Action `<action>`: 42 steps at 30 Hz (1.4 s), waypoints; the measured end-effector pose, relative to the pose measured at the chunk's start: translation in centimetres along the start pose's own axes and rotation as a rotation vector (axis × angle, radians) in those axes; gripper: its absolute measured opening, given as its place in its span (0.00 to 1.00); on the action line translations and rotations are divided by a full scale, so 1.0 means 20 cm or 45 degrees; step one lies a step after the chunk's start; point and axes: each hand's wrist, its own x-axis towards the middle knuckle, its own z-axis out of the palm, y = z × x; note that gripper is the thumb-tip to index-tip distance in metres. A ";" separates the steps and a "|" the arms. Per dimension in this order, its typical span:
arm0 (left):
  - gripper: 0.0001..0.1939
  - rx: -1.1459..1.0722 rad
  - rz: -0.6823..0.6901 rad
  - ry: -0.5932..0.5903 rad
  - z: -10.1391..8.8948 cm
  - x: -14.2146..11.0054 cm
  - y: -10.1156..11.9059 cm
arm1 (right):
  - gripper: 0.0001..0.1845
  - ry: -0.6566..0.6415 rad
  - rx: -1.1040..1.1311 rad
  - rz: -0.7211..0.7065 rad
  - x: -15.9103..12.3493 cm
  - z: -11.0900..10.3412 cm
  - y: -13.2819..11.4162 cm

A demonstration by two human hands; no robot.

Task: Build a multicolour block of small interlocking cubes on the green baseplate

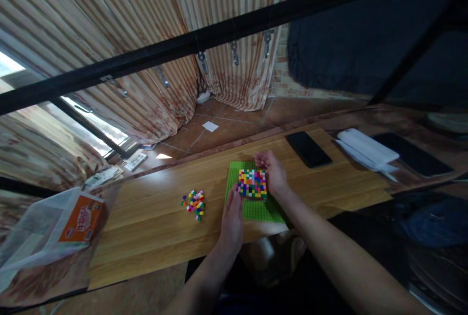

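The block of small coloured cubes (252,184) in front of you sits on the green studded baseplate (263,211), toward its far part, with a bare strip of studs showing on your side of it. Its top is a tight grid of mixed colours: yellow, white, pink, purple, orange, green and more.

Your two hands frame it. Your left hand (232,217) lies along the block's left side, held flat with the fingers straight and together, pointing away from you. Your right hand (273,174) stands at the right side, its palm turned toward the block and its fingers loosely bent past the far corner. Neither pinches a cube; whether the right palm presses on the block, you cannot tell from this view.

Left of the baseplate, well apart from your left hand, a loose pile of cubes (195,203) is scattered on the wooden desk (153,229). To the right of your right hand, a black phone (309,149) lies flat near the far edge. Farther right you have a white folded item (367,148) and, beside it, a dark flat slab (415,153).

At your far left stands a clear plastic box (36,227) with an orange label (81,218). Beyond the desk, a dark bar (161,55) crosses in front of striped curtains (139,8).
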 end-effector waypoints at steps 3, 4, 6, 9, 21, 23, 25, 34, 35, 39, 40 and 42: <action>0.23 0.062 -0.053 0.013 -0.03 -0.09 0.02 | 0.27 -0.031 -0.037 0.007 0.02 0.02 0.00; 0.23 0.114 -0.062 0.031 -0.04 -0.10 0.03 | 0.26 -0.038 -0.066 0.004 0.02 0.02 0.00; 0.23 0.190 -0.059 0.091 -0.04 -0.08 0.05 | 0.26 -0.052 -0.146 -0.014 0.01 0.02 0.00; 0.21 0.203 0.005 0.169 -0.02 0.02 0.07 | 0.24 -0.105 -0.359 -0.063 0.00 -0.01 0.00; 0.22 0.363 0.194 0.126 0.09 0.23 -0.05 | 0.22 -0.341 -0.963 -0.273 -0.16 -0.08 -0.02; 0.22 0.394 0.229 0.122 0.09 0.22 -0.05 | 0.22 -0.359 -0.987 -0.286 -0.17 -0.08 -0.03; 0.22 0.432 0.259 0.120 0.10 0.21 -0.05 | 0.21 -0.363 -1.028 -0.304 -0.17 -0.07 -0.03; 0.21 0.527 0.373 0.175 0.13 0.20 -0.07 | 0.24 -0.408 -1.270 -0.395 -0.18 -0.05 -0.04; 0.22 0.537 0.376 0.174 0.14 0.20 -0.07 | 0.24 -0.419 -1.305 -0.403 -0.18 -0.05 -0.05; 0.22 0.597 0.399 0.186 0.15 0.18 -0.05 | 0.27 -0.446 -1.407 -0.414 -0.17 -0.06 -0.06; 0.22 0.607 0.412 0.200 0.14 0.17 -0.04 | 0.28 -0.453 -1.417 -0.409 -0.17 -0.06 -0.06; 0.21 0.627 0.456 0.236 0.12 0.14 0.00 | 0.29 -0.448 -1.405 -0.370 -0.17 -0.08 -0.07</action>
